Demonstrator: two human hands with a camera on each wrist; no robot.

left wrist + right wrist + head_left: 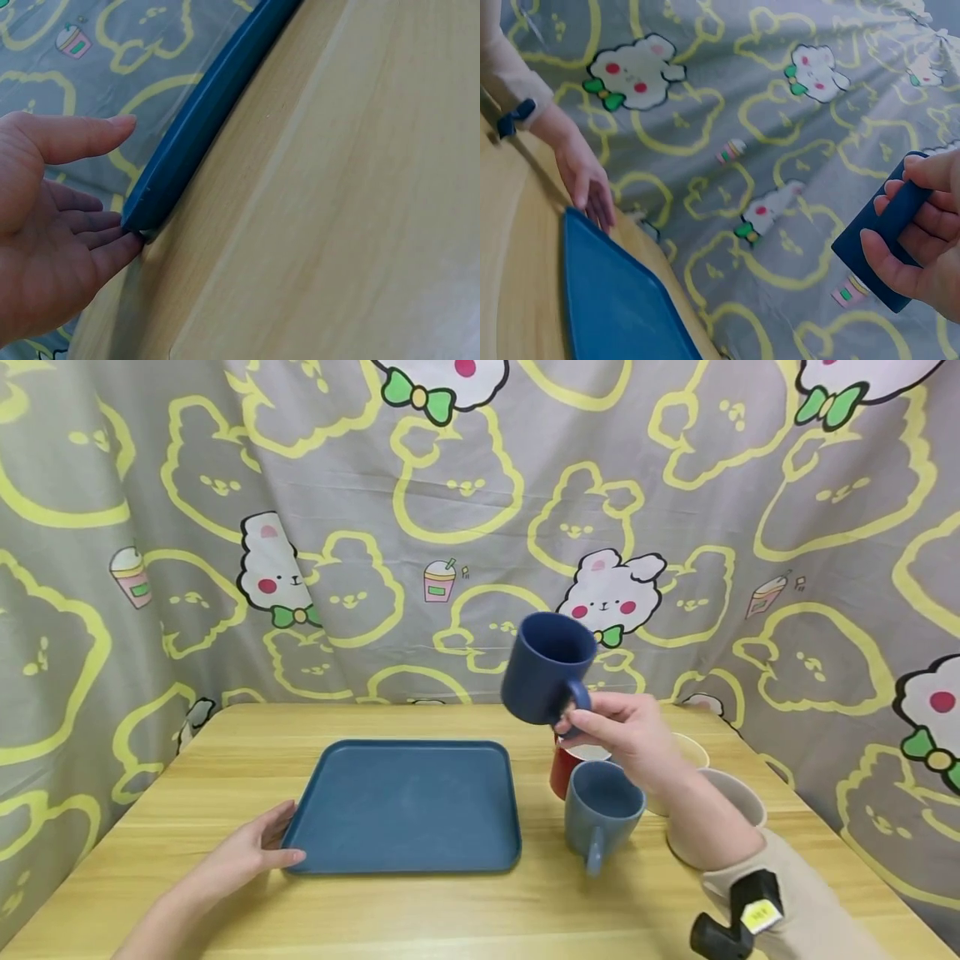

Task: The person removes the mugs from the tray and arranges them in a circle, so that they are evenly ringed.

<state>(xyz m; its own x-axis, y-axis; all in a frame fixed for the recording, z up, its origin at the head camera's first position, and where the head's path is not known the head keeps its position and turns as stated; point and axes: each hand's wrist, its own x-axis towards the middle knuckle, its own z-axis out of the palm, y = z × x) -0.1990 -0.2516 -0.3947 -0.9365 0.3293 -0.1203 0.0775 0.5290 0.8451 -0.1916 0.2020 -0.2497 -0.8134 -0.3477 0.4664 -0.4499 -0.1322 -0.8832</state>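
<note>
A dark blue mug (536,681) is up in the air, tilted, its opening partly facing the head camera. My right hand (626,735) grips it by the handle; in the right wrist view the fingers curl round that handle (904,206). On the table lies a blue rectangular tray (405,810) with a bare surface. My left hand (240,853) is at the tray's left near corner, fingers fairly straight and touching its edge. In the left wrist view the thumb of that hand (52,225) stands apart above the fingers.
Right of the tray stand a grey-blue mug (600,814), a red mug (562,770) behind it, a cream mug (692,750) and a whitish mug (731,797) partly behind my right forearm. A patterned curtain (360,635) hangs behind the wooden table (420,918).
</note>
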